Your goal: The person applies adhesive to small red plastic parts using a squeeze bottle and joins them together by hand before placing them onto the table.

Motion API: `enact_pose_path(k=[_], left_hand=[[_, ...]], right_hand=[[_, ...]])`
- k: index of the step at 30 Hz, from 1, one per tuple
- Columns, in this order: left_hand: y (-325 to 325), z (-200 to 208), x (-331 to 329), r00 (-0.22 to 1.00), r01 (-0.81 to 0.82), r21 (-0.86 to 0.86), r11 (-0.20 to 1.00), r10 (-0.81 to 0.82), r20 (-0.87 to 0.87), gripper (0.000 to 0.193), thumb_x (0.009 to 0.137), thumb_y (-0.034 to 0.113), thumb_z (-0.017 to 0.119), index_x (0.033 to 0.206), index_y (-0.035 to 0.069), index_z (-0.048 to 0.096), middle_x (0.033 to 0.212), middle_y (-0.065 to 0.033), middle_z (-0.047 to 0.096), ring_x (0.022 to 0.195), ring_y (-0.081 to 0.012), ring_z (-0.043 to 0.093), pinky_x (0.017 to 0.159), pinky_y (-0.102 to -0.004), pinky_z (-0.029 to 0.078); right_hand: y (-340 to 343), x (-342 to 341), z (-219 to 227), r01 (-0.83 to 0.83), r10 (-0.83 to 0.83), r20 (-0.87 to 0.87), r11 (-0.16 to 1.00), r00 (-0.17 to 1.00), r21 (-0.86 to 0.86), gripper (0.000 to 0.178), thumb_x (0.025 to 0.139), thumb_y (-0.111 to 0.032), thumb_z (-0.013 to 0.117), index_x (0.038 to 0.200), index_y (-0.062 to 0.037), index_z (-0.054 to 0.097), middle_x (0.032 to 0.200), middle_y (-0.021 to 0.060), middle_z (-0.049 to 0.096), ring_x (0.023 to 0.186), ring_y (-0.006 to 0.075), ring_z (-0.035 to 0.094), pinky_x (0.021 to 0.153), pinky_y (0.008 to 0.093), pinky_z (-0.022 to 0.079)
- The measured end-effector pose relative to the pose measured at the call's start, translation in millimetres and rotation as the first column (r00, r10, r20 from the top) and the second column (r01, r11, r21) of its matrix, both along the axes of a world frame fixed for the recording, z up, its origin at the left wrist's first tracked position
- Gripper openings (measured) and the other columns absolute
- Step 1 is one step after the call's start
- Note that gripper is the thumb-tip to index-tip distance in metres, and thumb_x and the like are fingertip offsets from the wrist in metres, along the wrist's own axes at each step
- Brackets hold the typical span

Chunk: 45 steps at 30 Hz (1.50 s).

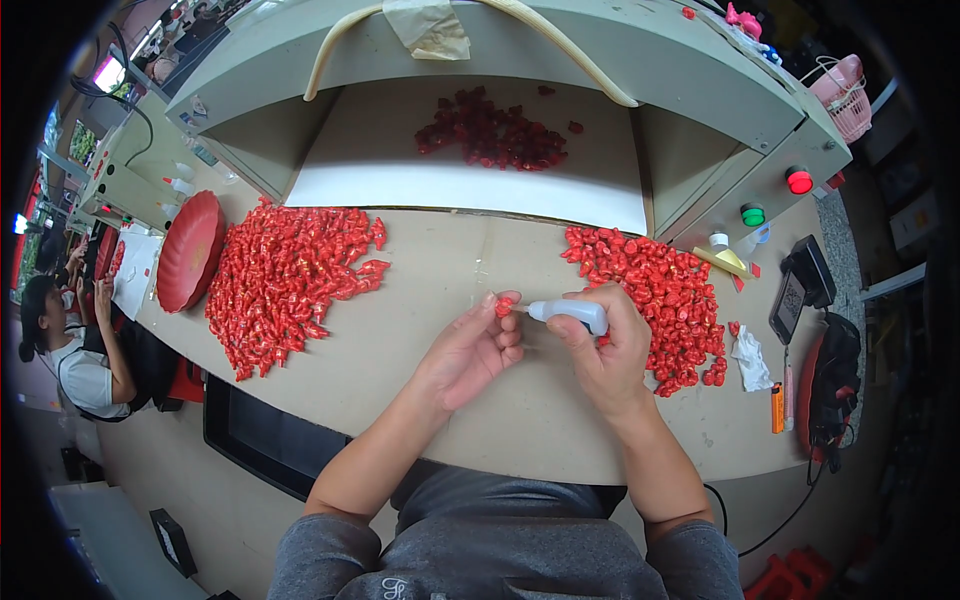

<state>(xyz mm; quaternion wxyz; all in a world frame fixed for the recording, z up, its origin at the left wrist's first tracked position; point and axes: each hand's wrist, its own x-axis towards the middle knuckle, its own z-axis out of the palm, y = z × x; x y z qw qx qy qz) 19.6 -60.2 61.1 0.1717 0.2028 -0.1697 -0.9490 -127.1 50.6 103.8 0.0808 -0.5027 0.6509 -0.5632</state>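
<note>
Between the thumb and fingertips of my left hand [467, 350] is a small red plastic piece [505, 307]. My right hand [618, 350] is closed round a translucent squeeze bottle [572, 315] with a thin nozzle, held on its side. The nozzle tip points left and meets the red piece, or comes very near it. To the left spreads a large heap of shiny red pieces [280, 280]. Another heap of small red parts [655, 300] lies just beyond and right of my right hand.
A grey machine [740, 110] with a white-floored opening holding red pieces stands at the back. A red dish [190, 252] sits far left. Right are a crumpled tissue [750, 360], an orange lighter [777, 408] and a dark stand [805, 285]. A person [85, 350] sits at far left.
</note>
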Motion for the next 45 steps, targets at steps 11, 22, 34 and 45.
enact_pose_path(k=[11, 22, 34, 45], left_hand=[[0.0, -1.5, -0.1, 1.0, 0.007, -0.011, 1.0, -0.007, -0.002, 0.025, 0.099, 0.029, 0.05, 0.11, 0.008, 0.059, 0.084, 0.0016, 0.056, 0.076, -0.0101, 0.051, 0.07, -0.027, 0.045], [-0.2, -1.1, 0.7, 1.0, 0.003, -0.049, 0.999, -0.003, 0.003, 0.023, 0.099, 0.028, 0.052, 0.112, 0.011, 0.057, 0.087, 0.0019, 0.059, 0.078, -0.0088, 0.053, 0.071, -0.0271, 0.046], [-1.9, -6.2, 0.8, 0.999, -0.033, -0.057, 0.998, 0.031, -0.024, 0.025, 0.097, 0.027, 0.056, 0.115, 0.011, 0.057, 0.093, -0.0003, 0.06, 0.08, -0.0093, 0.053, 0.073, -0.0273, 0.047], [-0.8, -4.6, 1.5, 0.998, -0.067, -0.061, 0.996, 0.067, 0.006, 0.025, 0.096, 0.025, 0.057, 0.119, 0.013, 0.056, 0.099, -0.0014, 0.06, 0.086, -0.0107, 0.052, 0.076, -0.0285, 0.047]], right_hand=[[-0.8, -0.1, 1.3, 0.017, -0.016, 0.016, 1.0, 1.0, -0.016, 0.023, 0.08, -0.015, 0.077, 0.09, -0.0031, 0.06, 0.082, 0.0092, 0.062, 0.071, 0.0194, 0.063, 0.062, 0.0286, 0.048], [-1.6, -1.1, -0.2, 0.037, -0.037, -0.014, 0.999, 0.999, -0.024, 0.024, 0.078, -0.015, 0.078, 0.089, -0.0031, 0.06, 0.08, 0.0094, 0.061, 0.071, 0.021, 0.061, 0.061, 0.0301, 0.048], [-2.2, -1.6, -1.4, 0.054, -0.059, -0.074, 0.996, 0.995, -0.065, 0.027, 0.075, -0.015, 0.08, 0.089, -0.0023, 0.06, 0.079, 0.0099, 0.059, 0.069, 0.0225, 0.059, 0.06, 0.0308, 0.046], [-1.9, -0.6, -2.0, 0.062, -0.067, -0.077, 0.996, 0.995, -0.062, 0.028, 0.075, -0.015, 0.08, 0.088, -0.0021, 0.059, 0.078, 0.0104, 0.059, 0.068, 0.0236, 0.059, 0.059, 0.0315, 0.046]])
